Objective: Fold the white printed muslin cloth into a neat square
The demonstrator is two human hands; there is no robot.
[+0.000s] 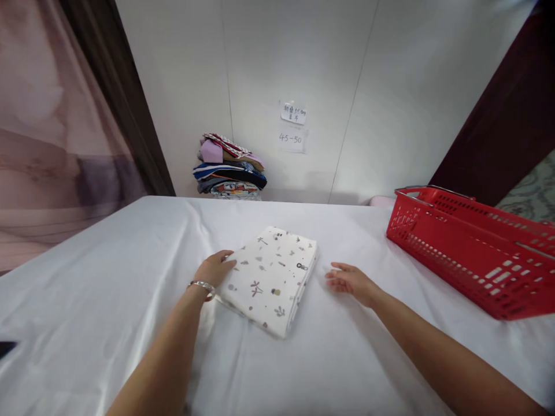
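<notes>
A folded white cloth (273, 271) with small printed palm trees, leaves and dots lies at an angle on the white-covered table. At its left edge is my left hand (214, 270), wearing a silver bracelet (202, 285). The thumb lies over the cloth's edge and the fingers are curled against it, partly hidden. To the right of the cloth, and apart from it, my right hand (349, 281) hovers over the table with slightly bent fingers, holding nothing.
A red plastic basket (463, 248) stands on the right. Behind the table's far edge rises a stack of folded fabrics (230, 167). Handwritten paper signs (293, 126) hang on the pale wall. Curtains (56, 133) flank the left side. White sheeting (108, 277) covers the table.
</notes>
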